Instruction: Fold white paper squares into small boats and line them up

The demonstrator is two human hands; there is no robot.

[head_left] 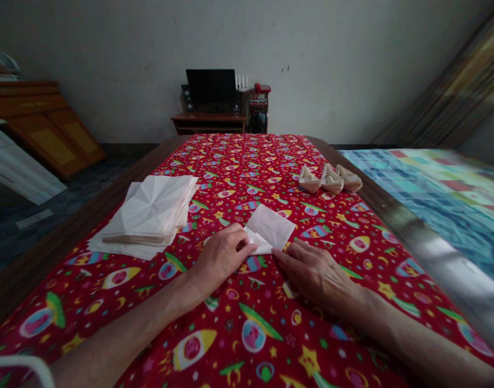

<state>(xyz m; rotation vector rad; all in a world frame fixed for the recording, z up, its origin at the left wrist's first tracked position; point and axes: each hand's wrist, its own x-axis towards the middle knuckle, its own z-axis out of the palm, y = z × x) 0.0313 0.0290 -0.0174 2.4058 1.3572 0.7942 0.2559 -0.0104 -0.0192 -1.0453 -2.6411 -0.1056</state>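
Note:
A white sheet of paper (274, 223) with crease lines lies on the red patterned cloth, its near left part folded over. My left hand (226, 245) is closed on the folded part, thumb on top near the lower edge. At the sheet's near right corner, my right hand (315, 267) has its thumb and fingertips closed on the edge; some of its fingers are hidden beneath the hand. Left of my hands sits a stack of creased white paper sheets (152, 202). Several folded paper pieces (331, 180), pale and boat-like, stand in a row further back on the right.
The red cloth (247, 167) covers a table with a dark wooden edge (392, 213). A bed with a blue checked cover (424, 183) stands along the right. Beyond the table are a monitor (211, 87) on a desk and, left, a wooden cabinet (44, 124).

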